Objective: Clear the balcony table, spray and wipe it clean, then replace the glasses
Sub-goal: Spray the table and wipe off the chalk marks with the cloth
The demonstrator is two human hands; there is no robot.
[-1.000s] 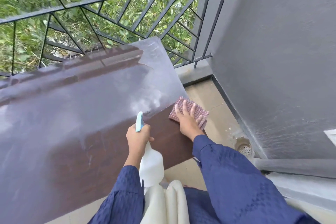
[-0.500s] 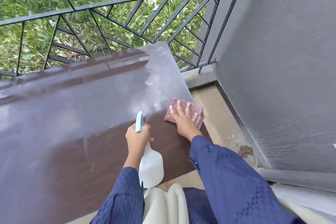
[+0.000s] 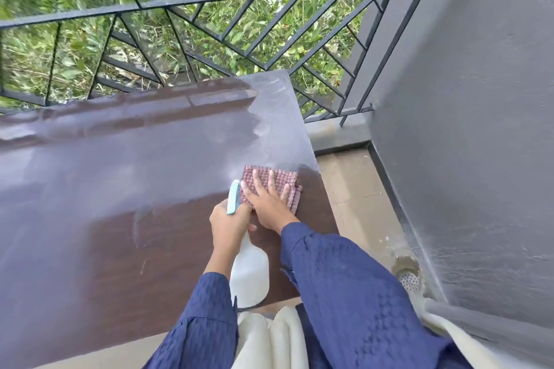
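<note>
Brown surface (image 3: 120,219) cleared, part-wiped; right hand's (image 3: 269,204) spread fingers (image 3: 257,181) press cloth (image 3: 281,180) beside spray bottle (image 3: 250,275) my left hand (image 3: 229,223) grips; glasses outstanding.

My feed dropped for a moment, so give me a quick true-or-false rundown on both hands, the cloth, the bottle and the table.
The right hand presses the checked cloth flat on the table. True.
The left hand is empty. False: it grips the spray bottle.
The checked cloth lies at the table's left end. False: it lies near the right edge.
The spray bottle has a white body and a pale blue head. True.
</note>
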